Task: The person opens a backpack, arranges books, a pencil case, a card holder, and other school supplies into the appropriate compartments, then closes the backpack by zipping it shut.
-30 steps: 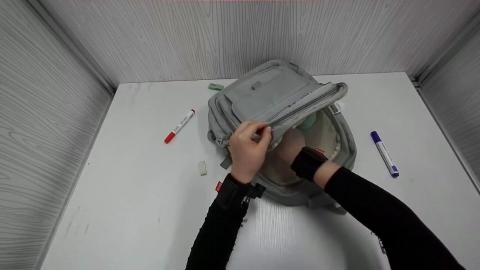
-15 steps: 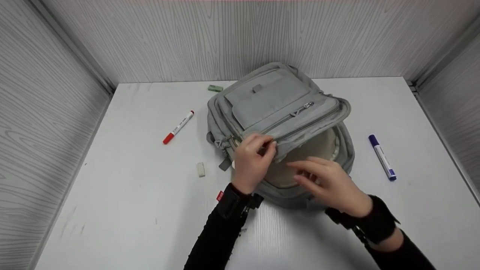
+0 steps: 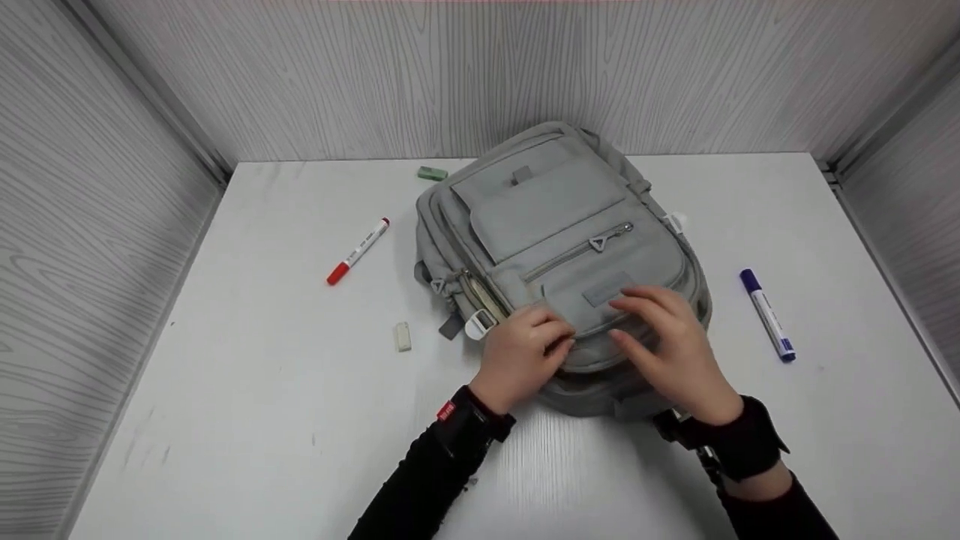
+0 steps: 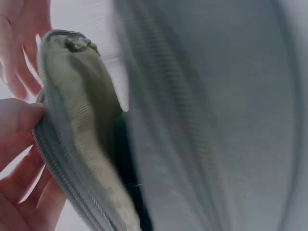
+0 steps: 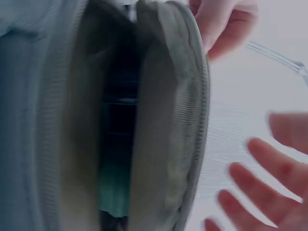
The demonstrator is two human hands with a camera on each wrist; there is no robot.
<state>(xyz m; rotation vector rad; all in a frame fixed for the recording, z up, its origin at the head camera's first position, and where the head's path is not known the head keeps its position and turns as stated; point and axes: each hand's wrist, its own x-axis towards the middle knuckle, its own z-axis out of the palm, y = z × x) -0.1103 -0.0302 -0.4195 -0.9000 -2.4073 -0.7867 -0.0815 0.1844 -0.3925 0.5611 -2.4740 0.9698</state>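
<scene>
Your left hand (image 3: 523, 358) pinches the near edge of the grey backpack (image 3: 551, 214) at far mid-table, your right hand (image 3: 679, 361) spread wide beside it, a green thing (image 5: 114, 190) inside, zip (image 4: 60, 166) seemingly yet to close, red marker (image 3: 358, 251), blue marker (image 3: 767, 315), green eraser (image 3: 432, 173) and white eraser (image 3: 403, 337) outside.

Head view: fair, flat, greyish light. Table (image 3: 247, 367) has a pale sheen in front of the bag (image 3: 555, 225), soft shadow below bag's right side. Right wall (image 3: 919, 120) dimmer; wide-angle look, walls splay outward. Thin pinkish line along top edge. Both wrist views hazy, bluish, low contrast, table washed out. Left wrist: near bag panel smeared, out of focus. Right wrist: bag interior dark, right hand (image 5: 288, 168) blurred, bag's near side soft.
</scene>
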